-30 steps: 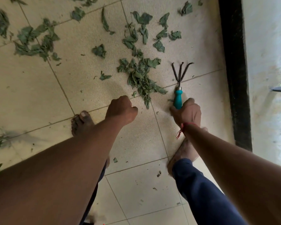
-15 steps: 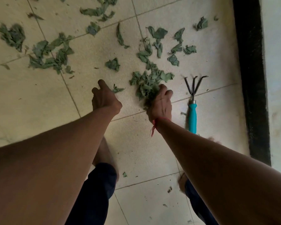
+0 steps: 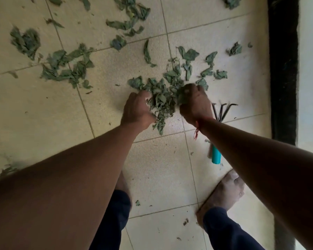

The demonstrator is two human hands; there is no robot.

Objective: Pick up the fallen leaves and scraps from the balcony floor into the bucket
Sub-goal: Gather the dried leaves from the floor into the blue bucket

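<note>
Leaf pile [image 3: 161, 101]: green, crumpled leaves heaped on the tiled floor [image 3: 34, 109], upper middle of view, straddling a grout line.

Left hand [image 3: 136, 109]: against the pile's left edge, fingers curled into the leaves and holding them. Some blur here.

Right hand [image 3: 195, 103]: on the pile's right edge, fingers curled down and closed on a clump of leaves. Red thread [image 3: 196, 132] tied at the wrist, ends hanging. The two hands bracket the pile between them.

Loose leaves [image 3: 67, 69]: scattered in patches over the tiles to the left, above and right of the pile, apart from it; small scraps also nearer the feet.

Hand rake [image 3: 222, 111]: lying flat on the floor just right of the right hand, three dark prongs pointing away from the person, teal handle partly hidden under the right forearm.

Right foot [image 3: 224, 192]: bare, flat on the tiles below the rake. Dark blue trouser legs [image 3: 224, 230] at bottom.

Black strip [image 3: 283, 69]: runs along the floor's right edge.
</note>
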